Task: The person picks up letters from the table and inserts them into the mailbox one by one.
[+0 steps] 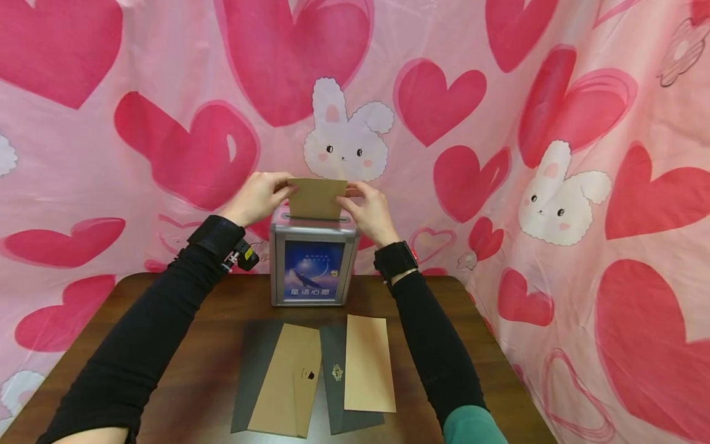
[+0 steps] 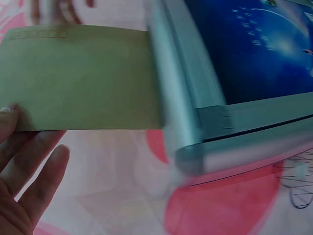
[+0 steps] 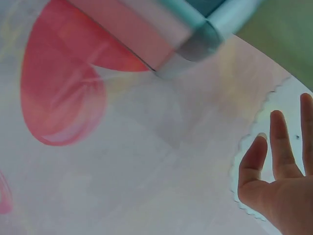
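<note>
A brown kraft envelope [image 1: 316, 198], with a row of small printed boxes showing in the left wrist view, stands upright with its lower edge in the slot on top of a silver-framed box [image 1: 313, 229]. My left hand [image 1: 261, 196] pinches the envelope's upper left edge, thumb in front. At the right edge, my right hand [image 1: 368, 209] holds it between thumb and fingers. The left wrist view shows the envelope [image 2: 83, 81] running up to the box frame [image 2: 188, 132]. In the right wrist view, the right hand's [image 3: 279, 181] outer fingers are spread, and its thumb is out of frame.
On the brown wooden table [image 1: 183, 370] before the box lie a kraft envelope [image 1: 285, 376] with a small dark print, a lighter tan envelope [image 1: 368, 364], and dark grey envelopes [image 1: 255, 364] partly under them. A pink heart-and-rabbit cloth [image 1: 344, 142] hangs behind.
</note>
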`<control>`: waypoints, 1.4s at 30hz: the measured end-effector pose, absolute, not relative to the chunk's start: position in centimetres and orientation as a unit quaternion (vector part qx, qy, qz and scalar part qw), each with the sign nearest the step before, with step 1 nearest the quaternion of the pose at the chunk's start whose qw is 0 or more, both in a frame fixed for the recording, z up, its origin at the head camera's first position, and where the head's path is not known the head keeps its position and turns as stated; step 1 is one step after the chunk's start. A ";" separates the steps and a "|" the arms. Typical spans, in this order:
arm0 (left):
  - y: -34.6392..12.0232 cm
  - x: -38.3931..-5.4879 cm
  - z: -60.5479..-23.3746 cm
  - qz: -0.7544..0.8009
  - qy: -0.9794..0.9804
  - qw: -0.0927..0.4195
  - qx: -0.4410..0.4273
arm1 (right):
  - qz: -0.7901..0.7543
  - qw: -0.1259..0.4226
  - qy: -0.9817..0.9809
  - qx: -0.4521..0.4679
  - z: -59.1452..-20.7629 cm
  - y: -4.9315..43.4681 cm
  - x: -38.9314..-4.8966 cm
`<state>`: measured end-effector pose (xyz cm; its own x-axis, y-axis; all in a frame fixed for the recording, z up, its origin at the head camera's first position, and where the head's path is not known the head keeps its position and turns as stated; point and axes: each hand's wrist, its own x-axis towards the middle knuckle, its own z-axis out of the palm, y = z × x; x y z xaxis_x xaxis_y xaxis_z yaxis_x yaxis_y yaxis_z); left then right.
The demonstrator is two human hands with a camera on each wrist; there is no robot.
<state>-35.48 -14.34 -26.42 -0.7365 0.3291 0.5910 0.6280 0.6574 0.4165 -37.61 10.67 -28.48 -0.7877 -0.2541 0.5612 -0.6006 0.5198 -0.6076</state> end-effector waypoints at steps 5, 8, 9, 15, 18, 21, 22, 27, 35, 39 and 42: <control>-14.4 -36.0 -27.4 -0.315 -0.883 0.223 -0.266 | 0.411 0.235 -0.836 0.277 -27.6 10.3 -36.9; -14.5 -36.2 -28.0 -0.314 -0.884 0.225 -0.264 | 0.404 0.253 -0.831 0.287 -27.6 10.2 -36.9; -14.5 -36.3 -28.3 -0.314 -0.883 0.228 -0.264 | 0.402 0.256 -0.830 0.288 -27.7 10.1 -36.9; -14.5 -36.4 -29.9 -0.340 -0.848 0.284 -0.291 | 0.389 0.250 -0.843 0.275 -28.5 9.9 -37.0; -14.5 -36.3 -30.3 -0.341 -0.829 0.327 -0.299 | 0.378 0.238 -0.854 0.269 -29.0 9.9 -37.2; -14.5 -36.3 -30.6 -0.325 -0.825 0.355 -0.296 | 0.369 0.227 -0.863 0.261 -29.5 9.8 -37.6; -14.5 -36.2 -30.7 -0.320 -0.827 0.358 -0.293 | 0.369 0.223 -0.865 0.256 -29.6 9.8 -37.7; -14.4 -36.4 -31.5 -0.299 -0.840 0.352 -0.284 | 0.362 0.203 -0.877 0.241 -30.5 9.9 -38.2; -14.7 -37.1 -32.4 -0.269 -0.852 0.337 -0.298 | 0.311 0.190 -0.902 0.231 -31.6 9.7 -38.7; -14.7 -37.5 -32.9 -0.268 -0.850 0.336 -0.305 | 0.296 0.178 -0.911 0.226 -32.2 9.7 -38.6; -14.7 -37.5 -33.1 -0.276 -0.848 0.337 -0.303 | 0.286 0.176 -0.916 0.221 -32.5 9.7 -38.6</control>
